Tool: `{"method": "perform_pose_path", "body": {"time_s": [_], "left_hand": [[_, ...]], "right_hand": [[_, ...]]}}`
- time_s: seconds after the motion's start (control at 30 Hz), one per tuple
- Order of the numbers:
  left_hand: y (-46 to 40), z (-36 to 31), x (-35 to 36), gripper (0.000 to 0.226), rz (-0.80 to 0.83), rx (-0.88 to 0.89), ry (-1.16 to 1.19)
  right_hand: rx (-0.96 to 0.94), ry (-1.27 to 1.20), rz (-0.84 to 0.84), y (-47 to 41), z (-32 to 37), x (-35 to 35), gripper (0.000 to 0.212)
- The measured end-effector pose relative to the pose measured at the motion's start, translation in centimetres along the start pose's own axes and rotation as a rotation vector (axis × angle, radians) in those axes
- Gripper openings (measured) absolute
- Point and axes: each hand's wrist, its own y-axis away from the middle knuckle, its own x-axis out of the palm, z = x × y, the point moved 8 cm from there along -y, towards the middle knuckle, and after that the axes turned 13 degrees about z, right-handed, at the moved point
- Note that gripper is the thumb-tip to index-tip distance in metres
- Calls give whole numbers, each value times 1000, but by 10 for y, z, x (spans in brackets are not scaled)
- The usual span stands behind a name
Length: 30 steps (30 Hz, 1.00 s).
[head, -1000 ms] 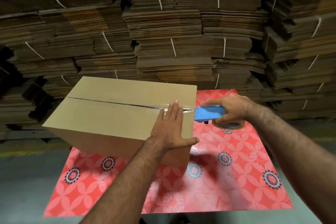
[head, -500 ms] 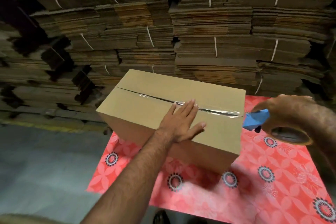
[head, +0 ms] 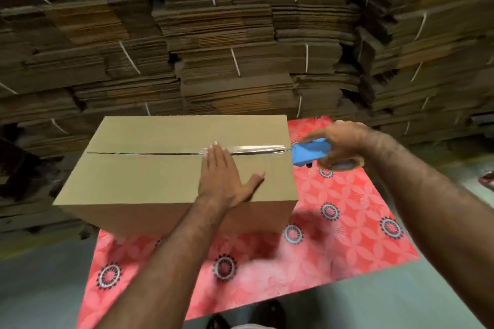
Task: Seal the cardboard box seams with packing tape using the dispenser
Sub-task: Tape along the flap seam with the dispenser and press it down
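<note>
A closed cardboard box (head: 149, 176) stands on a red flowered table (head: 347, 224). Its top seam runs left to right. Shiny clear tape (head: 256, 149) covers the seam's right part, from the right edge to my fingertips; the left part of the seam is bare. My left hand (head: 223, 177) lies flat on the box top, fingers straight, tips on the tape. My right hand (head: 347, 141) grips a blue tape dispenser (head: 310, 152) with its roll of tape (head: 340, 163), just off the box's right edge.
Tall stacks of flattened cardboard (head: 227, 48), bundled with white straps, fill the whole background behind the table. Grey floor (head: 40, 288) lies to the left and front of the table. The box's left end overhangs the table's left edge.
The view has swung, so the box now looks squarer to me. My left hand still presses flat on the seam tape. The dispenser stays at the box's right edge in my right hand.
</note>
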Motion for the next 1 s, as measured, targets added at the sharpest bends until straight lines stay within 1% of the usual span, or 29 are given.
{"method": "perform_pose_path", "body": {"time_s": [0.1, 0.17, 0.3, 0.37, 0.47, 0.6, 0.7, 0.73, 0.8, 0.83, 0.87, 0.93, 1.0], "left_hand": [[-5, -57, 4, 138, 13, 76, 3], [-6, -88, 9, 143, 26, 180, -21], [-1, -138, 14, 130, -18, 457, -50], [-2, -142, 14, 117, -46, 532, -78], [-4, -132, 10, 105, -102, 512, -83], [-8, -130, 15, 104, -106, 402, -103], [-9, -126, 14, 94, -94, 392, -142], [-9, -123, 14, 92, -93, 377, -161], [-11, -117, 14, 90, -82, 361, -170], [-11, -116, 12, 89, -78, 356, -163], [-13, -114, 10, 90, -85, 341, -165], [-20, -116, 8, 92, -65, 338, -159], [-19, -119, 8, 92, -59, 336, -173]], "right_hand": [[-28, 10, -24, -2, -1, 4, 74], [-44, 19, -40, -5, -2, 5, 73], [-70, 15, -51, -10, -8, 11, 74], [-99, -5, -62, -16, -12, 17, 75], [-143, -58, -65, -26, -19, 26, 77], [-219, -93, -138, -32, -26, 46, 77], [-325, -233, -151, -40, -35, 64, 82], [-314, -181, -122, -43, -42, 75, 81], [-240, 18, -19, -46, -70, 109, 79], [-191, 44, 26, -42, -89, 132, 78], [-161, -8, 18, -37, -105, 145, 75], [-212, -196, -90, -29, -115, 140, 73], [-312, -348, -239, -26, -101, 119, 75]]}}
